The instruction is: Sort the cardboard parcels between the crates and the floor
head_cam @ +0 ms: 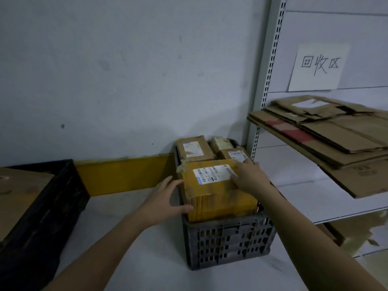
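A grey slatted crate (228, 242) stands on the floor by the wall, filled with cardboard parcels. On top at its front lies a large yellow-brown parcel (218, 196) with a white label. My left hand (165, 200) is at the parcel's left side, fingers straight and thumb against its front corner. My right hand (249, 175) lies on the parcel's top right, over the label's end. Behind it sit a brown parcel (194, 149) and two smaller ones (233, 153). A black crate (46, 208) at the left holds a big cardboard parcel (19, 194).
A white metal shelf unit (266, 85) rises right of the grey crate, its shelf stacked with flattened cardboard (336, 135) under a paper sign (319, 66). A yellow strip (123, 175) runs along the wall's base. Pale floor (130, 208) lies between the crates.
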Motion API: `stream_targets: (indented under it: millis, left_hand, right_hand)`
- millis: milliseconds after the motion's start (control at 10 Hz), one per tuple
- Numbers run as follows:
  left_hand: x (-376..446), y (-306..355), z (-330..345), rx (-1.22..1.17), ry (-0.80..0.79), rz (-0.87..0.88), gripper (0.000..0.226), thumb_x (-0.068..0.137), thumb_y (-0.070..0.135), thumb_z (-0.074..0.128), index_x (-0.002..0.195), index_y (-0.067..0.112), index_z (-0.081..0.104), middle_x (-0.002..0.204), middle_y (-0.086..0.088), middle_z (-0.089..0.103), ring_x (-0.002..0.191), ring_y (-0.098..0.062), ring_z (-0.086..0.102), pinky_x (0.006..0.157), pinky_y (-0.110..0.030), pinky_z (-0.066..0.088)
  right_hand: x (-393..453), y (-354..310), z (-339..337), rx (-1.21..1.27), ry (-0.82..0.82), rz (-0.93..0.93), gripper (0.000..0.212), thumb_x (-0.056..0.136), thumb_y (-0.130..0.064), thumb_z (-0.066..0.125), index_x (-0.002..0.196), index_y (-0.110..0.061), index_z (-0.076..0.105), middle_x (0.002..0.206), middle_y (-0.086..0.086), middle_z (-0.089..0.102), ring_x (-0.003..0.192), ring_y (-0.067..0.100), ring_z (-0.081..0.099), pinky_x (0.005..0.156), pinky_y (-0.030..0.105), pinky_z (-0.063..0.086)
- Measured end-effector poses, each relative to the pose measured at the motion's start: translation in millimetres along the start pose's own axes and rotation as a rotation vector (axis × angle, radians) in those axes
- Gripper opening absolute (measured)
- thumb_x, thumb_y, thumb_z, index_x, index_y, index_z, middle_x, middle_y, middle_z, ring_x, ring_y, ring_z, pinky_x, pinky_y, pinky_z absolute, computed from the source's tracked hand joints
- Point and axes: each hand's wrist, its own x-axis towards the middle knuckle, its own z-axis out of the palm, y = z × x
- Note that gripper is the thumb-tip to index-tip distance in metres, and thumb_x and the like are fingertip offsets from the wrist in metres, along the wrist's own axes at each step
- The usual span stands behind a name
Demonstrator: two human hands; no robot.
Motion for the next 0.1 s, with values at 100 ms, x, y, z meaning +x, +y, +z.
stream_targets:
  millis: [100]
  left_hand:
    - [5.8,6.9,-24.4,0.037,0.112,-0.035,0.09,0.075,0.084,0.035,0.151,0.037,0.03,0.162,0.004,0.024,0.148,-0.018,0.021,0.118,-0.047,0.027]
  right_hand:
    - [1.7,-33.0,-4.1,0.035,0.023,-0.135,0.041,0.1,-0.046,0.048,0.131,-0.02,0.055,0.132,0.007,0.058,0.123,0.028,0.052,0.098,0.044,0.048]
